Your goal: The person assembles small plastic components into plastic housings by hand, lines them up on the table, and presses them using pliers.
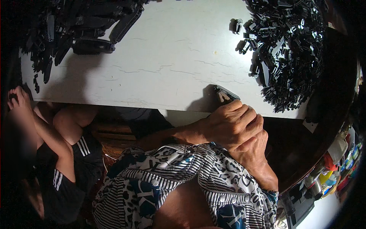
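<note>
A dark, long plastic piece (227, 92) with two pale, beige parts showing juts out past my fingers, over the table's near edge. My left hand (230, 124) is closed around its near end, with the knuckles upward. Tucked against and partly under it is my right hand (251, 147), its fingers curled in. Whatever the right fingers grip is hidden between the two hands. The piece's exact kind cannot be made out.
Small black parts with shiny bits form a big heap (289, 57) on the right of the white table (160, 68). Longer black pieces (93, 45) are piled at the far left. Another person's hand (20, 98) holds something dark at the table's left corner.
</note>
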Demonstrator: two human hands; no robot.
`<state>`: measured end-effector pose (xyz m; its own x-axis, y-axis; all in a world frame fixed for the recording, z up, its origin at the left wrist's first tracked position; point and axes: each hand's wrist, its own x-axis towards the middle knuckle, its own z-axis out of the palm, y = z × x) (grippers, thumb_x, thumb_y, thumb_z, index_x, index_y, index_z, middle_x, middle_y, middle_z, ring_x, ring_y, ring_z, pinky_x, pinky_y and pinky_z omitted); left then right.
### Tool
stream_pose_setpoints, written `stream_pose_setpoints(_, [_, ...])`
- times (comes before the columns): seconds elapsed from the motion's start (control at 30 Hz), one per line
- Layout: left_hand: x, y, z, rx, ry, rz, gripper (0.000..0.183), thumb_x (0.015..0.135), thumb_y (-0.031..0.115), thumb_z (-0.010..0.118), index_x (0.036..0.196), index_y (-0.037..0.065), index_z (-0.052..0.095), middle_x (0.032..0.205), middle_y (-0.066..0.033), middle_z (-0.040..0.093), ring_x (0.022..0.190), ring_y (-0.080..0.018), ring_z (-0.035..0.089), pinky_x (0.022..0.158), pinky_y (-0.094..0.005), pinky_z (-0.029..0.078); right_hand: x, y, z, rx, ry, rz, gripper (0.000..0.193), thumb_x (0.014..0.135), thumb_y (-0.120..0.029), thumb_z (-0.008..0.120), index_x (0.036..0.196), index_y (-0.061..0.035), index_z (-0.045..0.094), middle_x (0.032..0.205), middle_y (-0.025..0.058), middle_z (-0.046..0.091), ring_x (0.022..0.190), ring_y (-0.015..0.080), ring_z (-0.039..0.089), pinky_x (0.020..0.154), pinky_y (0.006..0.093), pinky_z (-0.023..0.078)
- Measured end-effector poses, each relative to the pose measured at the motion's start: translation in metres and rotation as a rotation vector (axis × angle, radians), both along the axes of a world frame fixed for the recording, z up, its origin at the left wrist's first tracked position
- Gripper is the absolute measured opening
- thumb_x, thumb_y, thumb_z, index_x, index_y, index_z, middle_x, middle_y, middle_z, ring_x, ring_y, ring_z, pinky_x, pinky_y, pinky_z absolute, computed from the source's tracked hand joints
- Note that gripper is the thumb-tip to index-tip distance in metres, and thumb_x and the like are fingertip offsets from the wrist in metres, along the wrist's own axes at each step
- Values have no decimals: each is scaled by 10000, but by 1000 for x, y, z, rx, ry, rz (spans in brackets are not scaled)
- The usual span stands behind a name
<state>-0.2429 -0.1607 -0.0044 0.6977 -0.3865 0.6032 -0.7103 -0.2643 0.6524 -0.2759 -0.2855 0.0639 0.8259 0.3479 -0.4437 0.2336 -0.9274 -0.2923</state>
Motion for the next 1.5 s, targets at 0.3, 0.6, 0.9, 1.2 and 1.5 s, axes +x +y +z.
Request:
stream_pose_setpoints(0.3, [0, 0, 5, 41, 47, 9, 390, 798, 324, 558, 897, -49, 614, 728, -126, 564, 647, -190, 532, 608, -303, 374, 7, -1, 5, 66, -47, 84, 381, 694, -248, 652, 961, 18, 593, 854, 172, 600, 693, 307, 624, 589, 379, 522])
stream_pose_setpoints(0.6, [5, -10, -7, -3, 24, 54, 469, 762, 355, 476, 995, -24, 626, 754, -130, 547, 611, -187, 520, 583, -319, 365, 23, -9, 5, 49, -98, 273, 301, 643, -201, 689, 819, 22, 591, 726, 144, 578, 616, 281, 619, 497, 361, 500])
stream_pose_setpoints(0.9, [4, -11, -11, 71, 156, -34, 386, 720, 288, 549, 990, 19, 612, 794, -100, 511, 673, -231, 522, 644, -341, 420, 14, -12, -16, 137, -179, 61, 261, 644, -122, 669, 854, 15, 595, 775, 179, 591, 691, 349, 580, 563, 414, 470])
stream_pose_setpoints(1.2, [23, 47, 0, 11, 171, 371, 281, 705, 1, 697, 973, 84, 681, 991, -81, 602, 910, -260, 564, 790, -347, 465, -2, -31, -40, 385, -29, -495, 438, 536, -11, 653, 892, 21, 400, 646, 236, 528, 602, 445, 538, 580, 430, 447])
stream_pose_setpoints(1.5, [44, 67, -21, 359, 239, 263, 333, 627, 36, 762, 943, 79, 664, 1092, -45, 547, 1062, -241, 473, 908, -349, 393, 29, -38, -73, 384, -398, -411, 364, 590, -41, 643, 875, 6, 421, 681, 220, 538, 632, 441, 539, 572, 479, 407])
